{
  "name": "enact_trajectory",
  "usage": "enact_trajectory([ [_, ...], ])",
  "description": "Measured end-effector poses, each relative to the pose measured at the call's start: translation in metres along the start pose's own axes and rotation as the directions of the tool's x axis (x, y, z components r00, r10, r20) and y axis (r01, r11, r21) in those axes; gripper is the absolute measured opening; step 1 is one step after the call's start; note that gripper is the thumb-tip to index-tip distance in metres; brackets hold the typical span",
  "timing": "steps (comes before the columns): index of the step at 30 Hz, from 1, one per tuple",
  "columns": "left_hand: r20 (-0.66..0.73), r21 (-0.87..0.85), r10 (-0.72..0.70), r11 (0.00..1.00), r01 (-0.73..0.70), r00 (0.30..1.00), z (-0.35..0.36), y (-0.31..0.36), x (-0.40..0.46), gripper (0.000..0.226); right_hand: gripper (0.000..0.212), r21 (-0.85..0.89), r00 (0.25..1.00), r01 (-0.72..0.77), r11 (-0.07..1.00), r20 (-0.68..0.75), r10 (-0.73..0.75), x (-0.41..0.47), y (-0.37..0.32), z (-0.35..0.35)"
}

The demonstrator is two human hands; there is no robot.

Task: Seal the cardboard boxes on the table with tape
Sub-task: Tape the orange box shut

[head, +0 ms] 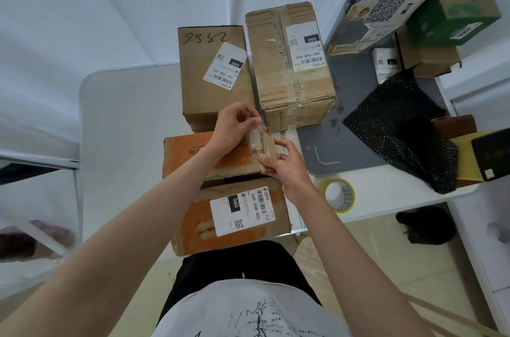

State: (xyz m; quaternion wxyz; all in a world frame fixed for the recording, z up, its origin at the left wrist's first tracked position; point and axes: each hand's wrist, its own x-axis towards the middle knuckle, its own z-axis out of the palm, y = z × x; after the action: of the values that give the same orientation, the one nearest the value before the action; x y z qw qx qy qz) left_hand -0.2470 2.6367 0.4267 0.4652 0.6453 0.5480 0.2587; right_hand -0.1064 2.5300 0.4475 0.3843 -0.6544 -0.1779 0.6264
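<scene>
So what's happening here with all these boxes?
A person is working at a white table on the nearest box, an orange-printed cardboard box whose top flaps are still open. Both hands are on its small side flap: the left hand pinches the upper edge, the right hand holds the lower corner. A yellow-rimmed roll of clear tape lies untouched beside it. Two plain brown cardboard boxes stand behind.

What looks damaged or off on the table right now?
The orange box nearest the person is scuffed, its print torn away in patches, and a dark gap shows between its top flaps. The right hand and left hand hold its raised side flap.
</scene>
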Motion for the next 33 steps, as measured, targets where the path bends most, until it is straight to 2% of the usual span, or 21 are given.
enact_trajectory([
  [6, -0.021, 0.014, 0.019, 1.0, -0.018, 1.0, 0.005, 0.0, 0.0, 0.004, 0.035, 0.006, 0.993, -0.118, 0.993, 0.013, 0.118, 0.005, -0.002, -0.003],
  [12, -0.052, 0.022, 0.027, 0.999, -0.026, 0.998, 0.006, 0.0, -0.001, 0.004, 0.014, -0.004, 0.981, -0.19, 0.982, 0.033, 0.19, 0.007, -0.008, -0.004],
  [15, -0.062, 0.022, 0.025, 0.999, -0.023, 0.998, 0.006, 0.0, -0.003, 0.005, 0.026, -0.034, 0.988, -0.148, 0.988, 0.045, 0.149, 0.006, -0.012, -0.005],
  [18, -0.077, 0.014, 0.012, 1.0, -0.01, 0.997, 0.006, -0.001, -0.002, 0.006, 0.052, -0.1, 1.0, 0.007, 0.995, 0.031, -0.004, 0.004, -0.01, -0.002],
  [20, -0.079, 0.01, 0.014, 1.0, -0.013, 0.997, 0.006, 0.0, -0.003, 0.006, 0.06, -0.167, 0.995, 0.094, 0.981, 0.029, -0.091, 0.004, -0.007, 0.0],
  [26, -0.086, 0.033, 0.041, 0.999, -0.038, 0.995, 0.011, -0.001, -0.006, 0.003, 0.057, -0.218, 0.991, 0.128, 0.968, 0.059, -0.117, 0.004, -0.003, -0.004],
  [33, -0.075, 0.067, 0.038, 0.997, -0.033, 0.996, 0.012, -0.003, -0.003, 0.004, 0.05, -0.189, 0.997, 0.059, 0.98, 0.068, -0.047, 0.007, -0.005, -0.003],
])
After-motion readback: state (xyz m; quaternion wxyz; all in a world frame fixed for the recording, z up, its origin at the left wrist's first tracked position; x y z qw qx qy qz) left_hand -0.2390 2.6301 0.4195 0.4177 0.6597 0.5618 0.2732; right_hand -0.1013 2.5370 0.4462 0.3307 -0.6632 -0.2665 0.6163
